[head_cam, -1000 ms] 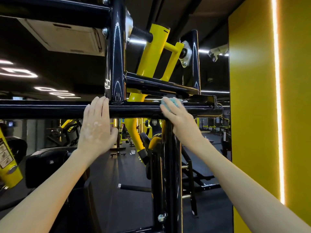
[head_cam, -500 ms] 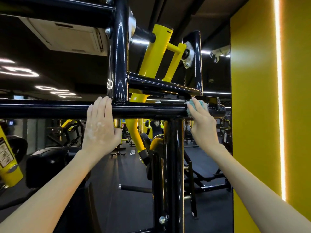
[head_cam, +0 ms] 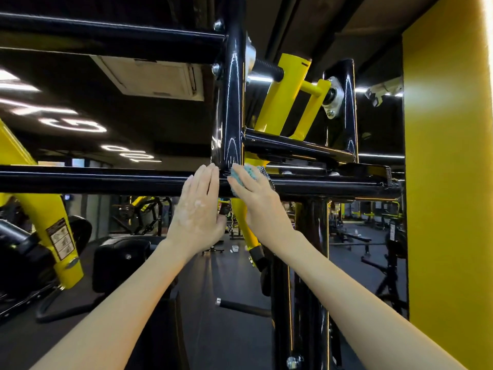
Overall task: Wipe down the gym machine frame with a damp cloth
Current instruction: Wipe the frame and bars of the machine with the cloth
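Right hand (head_cam: 257, 202) is pressing the blue cloth (head_cam: 246, 173) flat-fingered on the black crossbar (head_cam: 106, 180), beside the left hand (head_cam: 196, 213) lying flat there, empty. Nothing's gripping that cloth, so I'm guessing it's risking slipping off.

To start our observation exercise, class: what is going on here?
A person is wiping a black gym machine frame. The right hand presses a blue cloth against the horizontal bar, right beside the upright post. The left hand rests flat on the same bar, next to the right hand.
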Action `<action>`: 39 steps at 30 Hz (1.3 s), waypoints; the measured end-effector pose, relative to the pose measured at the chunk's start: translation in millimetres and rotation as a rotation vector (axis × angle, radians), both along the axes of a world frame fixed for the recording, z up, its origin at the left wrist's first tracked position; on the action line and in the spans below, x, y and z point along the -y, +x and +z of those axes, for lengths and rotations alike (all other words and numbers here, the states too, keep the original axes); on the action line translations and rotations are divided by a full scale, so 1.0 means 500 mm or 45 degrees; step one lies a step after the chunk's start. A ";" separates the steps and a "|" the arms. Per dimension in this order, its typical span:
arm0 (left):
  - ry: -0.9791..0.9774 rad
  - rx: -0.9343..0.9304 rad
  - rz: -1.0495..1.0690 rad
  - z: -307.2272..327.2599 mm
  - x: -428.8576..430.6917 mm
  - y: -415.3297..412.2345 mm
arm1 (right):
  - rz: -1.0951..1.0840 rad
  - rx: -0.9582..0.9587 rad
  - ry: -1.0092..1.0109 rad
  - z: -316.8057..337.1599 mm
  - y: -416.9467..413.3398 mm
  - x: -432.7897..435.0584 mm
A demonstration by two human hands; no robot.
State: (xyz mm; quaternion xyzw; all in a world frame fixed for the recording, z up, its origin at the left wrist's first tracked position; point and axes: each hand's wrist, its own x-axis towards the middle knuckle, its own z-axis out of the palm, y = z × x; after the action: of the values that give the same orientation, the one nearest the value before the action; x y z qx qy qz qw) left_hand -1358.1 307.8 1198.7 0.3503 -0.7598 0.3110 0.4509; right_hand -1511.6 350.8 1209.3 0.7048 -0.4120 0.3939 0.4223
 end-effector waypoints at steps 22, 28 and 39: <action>-0.230 -0.022 0.129 0.040 0.071 0.191 | -0.267 -0.526 -0.141 0.071 0.095 -0.007; -0.246 -0.010 0.106 0.036 0.110 0.258 | -0.426 -0.630 0.012 0.141 0.100 -0.014; -0.360 -0.128 -0.133 0.024 0.138 0.254 | -0.650 -0.857 0.065 0.184 0.114 -0.015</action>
State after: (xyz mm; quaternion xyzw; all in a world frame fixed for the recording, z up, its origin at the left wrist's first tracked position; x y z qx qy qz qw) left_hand -1231.0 238.8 1210.9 0.2583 -0.7021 0.3732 0.5487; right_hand -1454.3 358.6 1301.4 0.6797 -0.4221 0.0142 0.5997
